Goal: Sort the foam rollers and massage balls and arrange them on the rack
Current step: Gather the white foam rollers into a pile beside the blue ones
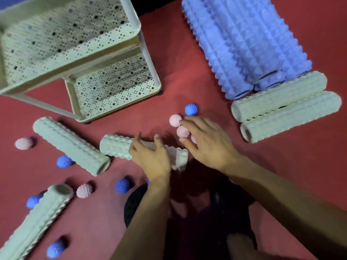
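Perforated pale rack (112, 85) stands on the red floor (187, 72) up left, blue spiked rollers (244, 44) stacked up right, two pale rollers (285, 106) beside them. My left hand (150, 156) curls over a pale roller (114, 146) lying mid-floor. My right hand (204, 143), fingers spread, touches pink balls (175, 120); a blue ball (191, 109) sits just beyond.
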